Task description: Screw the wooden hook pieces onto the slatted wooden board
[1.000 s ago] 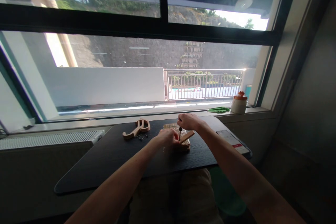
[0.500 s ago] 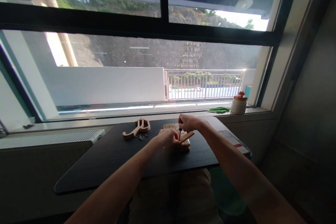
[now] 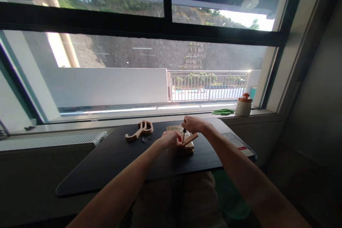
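Observation:
My right hand (image 3: 194,124) is closed round the dark handle of a screwdriver (image 3: 184,136), whose shaft points down. Its tip meets a flat wooden strip (image 3: 191,138) beside the fingers of my left hand (image 3: 171,139). Those left fingers pinch the strip's near end; the exact contact at the tip is too small to make out. Beneath both lies a stack of corrugated cardboard (image 3: 189,148). To the left rest curved wooden pieces (image 3: 139,131), with several small screws (image 3: 144,139) scattered next to them.
The dark table (image 3: 107,167) stands against a window sill. A flat box or booklet with a red mark (image 3: 241,147) lies at its right edge. On the sill are a green cloth (image 3: 222,112) and a white jar with an orange lid (image 3: 243,106). A radiator (image 3: 53,141) is at left.
My right hand has shifted very slightly, and a little more of the screwdriver's handle shows. My left hand keeps its place on the strip.

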Available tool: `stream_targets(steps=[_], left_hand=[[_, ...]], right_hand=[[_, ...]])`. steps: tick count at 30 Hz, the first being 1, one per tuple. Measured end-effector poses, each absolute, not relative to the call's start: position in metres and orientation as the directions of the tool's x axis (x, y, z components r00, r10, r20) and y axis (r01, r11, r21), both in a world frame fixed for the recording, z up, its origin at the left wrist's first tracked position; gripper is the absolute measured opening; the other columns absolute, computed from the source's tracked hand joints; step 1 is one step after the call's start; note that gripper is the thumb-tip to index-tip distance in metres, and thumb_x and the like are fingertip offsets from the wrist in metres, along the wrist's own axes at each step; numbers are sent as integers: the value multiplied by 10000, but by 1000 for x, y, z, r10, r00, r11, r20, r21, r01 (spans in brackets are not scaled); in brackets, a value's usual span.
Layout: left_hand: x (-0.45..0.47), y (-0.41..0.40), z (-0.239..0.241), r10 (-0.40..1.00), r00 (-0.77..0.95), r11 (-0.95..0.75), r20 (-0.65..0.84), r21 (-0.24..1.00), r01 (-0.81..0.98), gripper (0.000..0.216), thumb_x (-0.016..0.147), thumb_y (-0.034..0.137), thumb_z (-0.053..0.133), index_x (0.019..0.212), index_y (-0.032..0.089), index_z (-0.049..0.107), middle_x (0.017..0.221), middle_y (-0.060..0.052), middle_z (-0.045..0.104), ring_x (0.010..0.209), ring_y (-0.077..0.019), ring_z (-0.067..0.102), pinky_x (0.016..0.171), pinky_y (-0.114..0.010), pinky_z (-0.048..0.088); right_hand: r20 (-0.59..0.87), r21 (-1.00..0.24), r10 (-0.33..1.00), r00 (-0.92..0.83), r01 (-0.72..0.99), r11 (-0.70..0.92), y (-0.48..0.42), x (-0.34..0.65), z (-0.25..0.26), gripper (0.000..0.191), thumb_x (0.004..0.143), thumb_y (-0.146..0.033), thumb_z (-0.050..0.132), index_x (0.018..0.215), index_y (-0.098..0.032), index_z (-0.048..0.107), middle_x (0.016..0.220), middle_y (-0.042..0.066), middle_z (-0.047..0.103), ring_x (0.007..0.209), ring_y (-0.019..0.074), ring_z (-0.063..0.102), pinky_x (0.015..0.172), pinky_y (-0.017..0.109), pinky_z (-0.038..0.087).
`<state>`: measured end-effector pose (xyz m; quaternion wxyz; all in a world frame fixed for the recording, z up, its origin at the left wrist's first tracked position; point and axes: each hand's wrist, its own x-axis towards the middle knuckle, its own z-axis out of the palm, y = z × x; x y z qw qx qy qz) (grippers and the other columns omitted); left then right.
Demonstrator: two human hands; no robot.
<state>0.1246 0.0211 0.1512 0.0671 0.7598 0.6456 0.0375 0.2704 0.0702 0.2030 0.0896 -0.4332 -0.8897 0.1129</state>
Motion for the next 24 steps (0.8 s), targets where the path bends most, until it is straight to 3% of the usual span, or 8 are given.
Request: stream_targets(steps=[3,9,24], left_hand=[[125,21,151,986,163,-158,-25,146,977,253,683,485,565,790,288,683,826,24,669,868,-191,577,723,-260,398],[124,22,149,986,167,-164,-7,150,975,264,684,496,563,807,294,680,842,26,670,873,-188,575,736,-259,396],[124,23,150,982,186,-181,-23,140,973,259,686,494,554,796,299,683,838,27,669,862,-193,578,707,-259,404]], right_hand=[[16,-320,773,-635,729,605,71,272,203,301,845,-299,380,965,-107,578,701,74,669,521,119,586,479,196,369],[68,-350,777,-626,714,606,69,269,199,299,869,-297,386,1098,-140,495,780,59,675,528,104,590,480,187,374],[32,-303,751,-660,709,636,70,277,201,376,882,-384,352,977,-100,579,680,61,675,468,98,581,443,180,376]])
